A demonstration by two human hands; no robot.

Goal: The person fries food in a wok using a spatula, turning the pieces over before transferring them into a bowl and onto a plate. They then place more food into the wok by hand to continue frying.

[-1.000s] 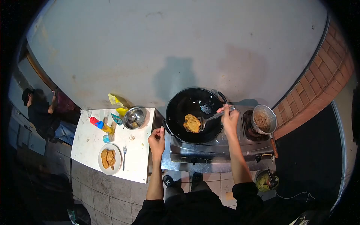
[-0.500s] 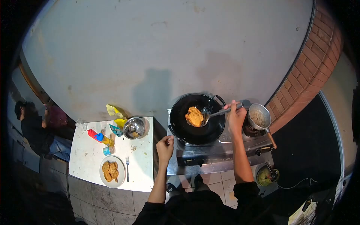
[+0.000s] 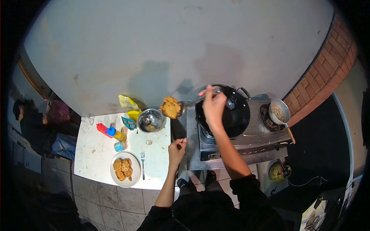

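Note:
My right hand (image 3: 214,106) is closed around the handle of a metal spatula (image 3: 191,102), above the left side of a black wok (image 3: 241,121). On the spatula's blade lies a golden-brown fried piece of food (image 3: 170,107), held over the gap between stove and table, beside a steel bowl (image 3: 151,115). The wok sits on the burner with a little shine of oil inside. Low near the table's right edge, my left hand (image 3: 177,151) has its fingers curled in and appears to hold nothing. Several similar fried pieces (image 3: 122,169) lie on a white plate (image 3: 129,184).
A strainer-like pot (image 3: 279,109) rests on the stove's right burner. The white table (image 3: 92,154) carries a fork (image 3: 143,165), red bottle (image 3: 103,129), yellow bottle (image 3: 117,134), small jar (image 3: 120,146) and packets. A person (image 3: 32,129) is at far left.
My right hand has carried the spatula and fried piece left, out of the wok toward the table. My left hand stays curled near the table edge. The camera view has shifted somewhat.

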